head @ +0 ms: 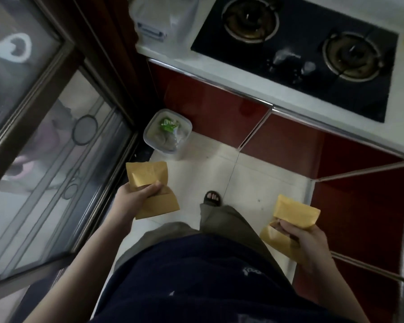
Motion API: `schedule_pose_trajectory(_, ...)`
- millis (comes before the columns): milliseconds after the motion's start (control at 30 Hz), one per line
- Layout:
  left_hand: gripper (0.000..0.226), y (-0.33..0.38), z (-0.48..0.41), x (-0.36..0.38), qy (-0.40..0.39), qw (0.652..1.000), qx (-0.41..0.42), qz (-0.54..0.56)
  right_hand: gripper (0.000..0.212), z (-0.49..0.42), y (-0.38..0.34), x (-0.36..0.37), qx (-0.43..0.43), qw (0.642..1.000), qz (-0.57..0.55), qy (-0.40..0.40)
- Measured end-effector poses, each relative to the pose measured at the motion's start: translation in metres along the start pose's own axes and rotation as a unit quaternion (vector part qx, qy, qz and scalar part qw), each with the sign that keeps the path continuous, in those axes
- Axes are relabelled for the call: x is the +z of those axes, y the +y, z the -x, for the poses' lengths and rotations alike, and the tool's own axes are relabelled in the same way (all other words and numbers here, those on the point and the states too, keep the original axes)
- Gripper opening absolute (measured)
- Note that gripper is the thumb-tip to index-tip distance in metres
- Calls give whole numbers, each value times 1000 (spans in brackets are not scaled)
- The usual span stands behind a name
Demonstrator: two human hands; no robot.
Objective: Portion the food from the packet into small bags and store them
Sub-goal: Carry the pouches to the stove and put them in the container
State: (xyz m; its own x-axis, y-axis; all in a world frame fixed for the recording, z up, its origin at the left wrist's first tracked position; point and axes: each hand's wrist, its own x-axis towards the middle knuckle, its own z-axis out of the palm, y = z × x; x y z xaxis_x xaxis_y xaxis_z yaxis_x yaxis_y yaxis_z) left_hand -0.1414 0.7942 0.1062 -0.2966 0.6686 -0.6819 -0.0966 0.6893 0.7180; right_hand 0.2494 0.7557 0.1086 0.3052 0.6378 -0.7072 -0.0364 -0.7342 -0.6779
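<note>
Your left hand (140, 197) is closed around small brown paper bags (147, 174). It looks like two bags, one sticking up past your fingers and one below them. Your right hand (306, 243) is closed around more brown bags (294, 213) in the same way. You hold each bunch near the middle, so the tops stay folded over and nothing spills. I think these bags are already filled, and you are carrying them to a place to keep them. With both hands full, you will have to put one bunch down before you can open anything.

You hold the bags low, at your sides, above the white tile floor (254, 173). Your foot (211, 198) in a dark sandal shows between them. Farther ahead, in the corner of the floor, stands a clear plastic tub (184, 122) with no lid on. Inside it is a green packet (167, 124) and some see-through wrapping. I cannot tell if this tub is where the bags should go.

Above the tub are shiny red cupboard doors (215, 106). On top of them is the white tabletop (173, 57). A black gas stove (296, 66) with two rings is set into it. A clear box with a blue clip (159, 19) stands at the tabletop's left end. On your left is a tall glass door (56, 159) in a dark frame. The room is narrow and dim.
</note>
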Motion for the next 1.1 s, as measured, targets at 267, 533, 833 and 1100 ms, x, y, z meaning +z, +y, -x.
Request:
schedule_pose_trajectory(267,58,44,-34,2,93,995,-18,29,35,-95,-110,62,-27,993,37,-104)
schedule_pose_trajectory(533,54,99,-106,-6,108,993,-26,45,21,-138,-191,146,-57,982,53,-171)
schedule_pose_trajectory(833,49,189,-177,-8,23,997,-2,69,35,-178,-267,191,-31,995,34,-86)
schedule_pose_trajectory(1100,36,254,-207,8,48,996,14,69,40,-211,-329,225,-48,991,47,-119)
